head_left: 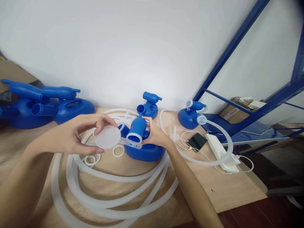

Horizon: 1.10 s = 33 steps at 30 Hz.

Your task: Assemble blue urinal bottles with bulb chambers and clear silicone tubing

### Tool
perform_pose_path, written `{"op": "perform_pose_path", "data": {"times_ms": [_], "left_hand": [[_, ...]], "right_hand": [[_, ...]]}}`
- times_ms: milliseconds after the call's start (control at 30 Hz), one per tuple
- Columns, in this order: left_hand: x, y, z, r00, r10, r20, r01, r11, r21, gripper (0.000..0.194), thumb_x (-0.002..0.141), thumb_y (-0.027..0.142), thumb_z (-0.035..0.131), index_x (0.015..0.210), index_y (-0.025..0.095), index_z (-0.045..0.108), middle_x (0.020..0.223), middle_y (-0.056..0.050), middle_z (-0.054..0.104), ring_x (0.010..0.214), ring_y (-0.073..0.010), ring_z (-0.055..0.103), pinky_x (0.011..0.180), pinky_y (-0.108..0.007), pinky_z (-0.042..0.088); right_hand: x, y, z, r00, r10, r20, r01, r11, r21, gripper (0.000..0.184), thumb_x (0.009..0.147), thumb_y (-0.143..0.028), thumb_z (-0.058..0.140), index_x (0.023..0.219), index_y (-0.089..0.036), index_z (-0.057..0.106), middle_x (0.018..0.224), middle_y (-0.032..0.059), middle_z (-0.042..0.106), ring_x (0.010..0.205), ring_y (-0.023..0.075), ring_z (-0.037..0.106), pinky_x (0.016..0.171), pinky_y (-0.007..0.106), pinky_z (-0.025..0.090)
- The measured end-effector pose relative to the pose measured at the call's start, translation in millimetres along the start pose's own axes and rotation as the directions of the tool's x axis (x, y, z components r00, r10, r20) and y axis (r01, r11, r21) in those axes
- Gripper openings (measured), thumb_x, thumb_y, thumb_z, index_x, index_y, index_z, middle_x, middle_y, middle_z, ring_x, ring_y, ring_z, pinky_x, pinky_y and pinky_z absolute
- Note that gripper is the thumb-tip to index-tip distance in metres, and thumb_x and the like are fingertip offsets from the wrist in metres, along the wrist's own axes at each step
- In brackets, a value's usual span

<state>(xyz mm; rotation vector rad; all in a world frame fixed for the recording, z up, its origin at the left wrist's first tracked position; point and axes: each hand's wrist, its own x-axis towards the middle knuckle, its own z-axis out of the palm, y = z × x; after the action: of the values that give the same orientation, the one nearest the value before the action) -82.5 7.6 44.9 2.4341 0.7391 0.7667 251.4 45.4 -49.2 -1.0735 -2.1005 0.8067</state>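
Translucent cap (108,136) pinched, fingers curled.

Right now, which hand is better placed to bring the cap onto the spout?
Left, probably: the left hand already pinches the translucent cap beside the blue spout, while the right hand steadies it.
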Motion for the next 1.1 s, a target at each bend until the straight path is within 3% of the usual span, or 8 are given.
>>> {"op": "perform_pose_path", "data": {"times_ms": [100,167,300,500,633,800,933,1100], "left_hand": [[10,17,28.1,0.976,0.195,-0.097,-0.176,0.968,0.176,0.027,0.087,0.032,0.076,0.076,0.023,0.053,0.132,-0.005,0.070,0.115,-0.0278,0.068,0.095,-0.040,0.058],[19,16,49.8,0.965,0.260,-0.035,-0.236,0.917,0.322,0.008,0.093,0.027,0.067,0.101,0.026,0.066,0.136,-0.009,0.068,0.123,-0.0295,0.065,0.102,-0.044,0.056],[29,0,82.8,0.950,0.288,0.124,-0.305,0.754,0.582,0.056,0.092,0.013,0.055,0.146,0.029,0.055,0.133,-0.013,0.066,0.125,-0.0336,0.061,0.108,-0.053,0.053],[30,-30,107.5,0.928,0.363,0.087,-0.301,0.590,0.749,0.046,0.095,0.007,0.055,0.134,0.029,0.060,0.155,-0.014,0.054,0.148,-0.0413,0.045,0.108,-0.061,0.054],[34,-48,115.2,0.908,0.420,-0.007,-0.264,0.582,0.769,0.055,0.100,0.008,0.055,0.142,0.043,0.053,0.158,-0.008,0.051,0.156,-0.0370,0.034,0.106,-0.058,0.058],[47,-41,118.8,0.855,0.518,-0.026,-0.318,0.562,0.764,0.036,0.103,0.015,0.057,0.130,0.037,0.065,0.156,-0.006,0.055,0.159,-0.0392,0.027,0.114,-0.064,0.049],[54,-34,111.0,0.849,0.527,0.044,-0.336,0.473,0.814,0.028,0.100,0.012,0.059,0.120,0.030,0.068,0.145,-0.012,0.064,0.147,-0.0369,0.049,0.086,-0.040,0.064],[57,-12,100.9,0.851,0.501,0.158,-0.350,0.317,0.881,0.022,0.094,0.009,0.064,0.109,0.025,0.066,0.123,-0.012,0.072,0.126,-0.0317,0.067,0.053,-0.021,0.051]], "right_hand": [[1,5,2,1.000,0.006,-0.023,-0.006,1.000,0.005,0.109,0.063,-0.046,0.096,0.152,-0.026,0.036,0.126,0.0110,0.068,0.111,0.0303,0.071,0.098,0.047,0.057],[1,8,3,0.999,-0.003,-0.036,0.004,1.000,0.019,0.106,0.065,-0.045,0.095,0.152,-0.027,0.037,0.114,0.0069,0.071,0.101,0.0277,0.072,0.093,0.045,0.058],[1,6,2,0.999,-0.017,-0.027,0.018,0.998,0.056,0.094,0.075,-0.040,0.088,0.153,-0.026,0.037,0.099,0.0014,0.072,0.090,0.0232,0.072,0.088,0.041,0.059],[2,5,1,0.995,-0.095,-0.040,0.097,0.994,0.045,0.097,0.078,-0.037,0.085,0.161,-0.026,0.037,0.133,0.0098,0.067,0.111,0.0247,0.069,0.105,0.044,0.055],[4,15,3,0.997,-0.073,-0.006,0.073,0.991,0.108,0.101,0.082,-0.043,0.082,0.166,-0.025,0.030,0.112,0.0058,0.071,0.098,0.0215,0.069,0.097,0.043,0.059],[5,24,3,0.996,-0.092,0.001,0.090,0.978,0.189,0.101,0.080,-0.035,0.081,0.167,-0.024,0.031,0.103,0.0021,0.067,0.093,0.0187,0.066,0.091,0.038,0.059],[4,23,2,0.997,-0.078,-0.001,0.076,0.967,0.243,0.103,0.080,-0.031,0.082,0.167,-0.023,0.029,0.093,-0.0011,0.064,0.088,0.0165,0.064,0.088,0.035,0.058],[4,20,1,0.996,-0.082,0.038,0.066,0.946,0.318,0.110,0.078,-0.031,0.086,0.169,-0.028,0.024,0.119,0.0062,0.068,0.108,0.0203,0.064,0.099,0.037,0.056]]}}
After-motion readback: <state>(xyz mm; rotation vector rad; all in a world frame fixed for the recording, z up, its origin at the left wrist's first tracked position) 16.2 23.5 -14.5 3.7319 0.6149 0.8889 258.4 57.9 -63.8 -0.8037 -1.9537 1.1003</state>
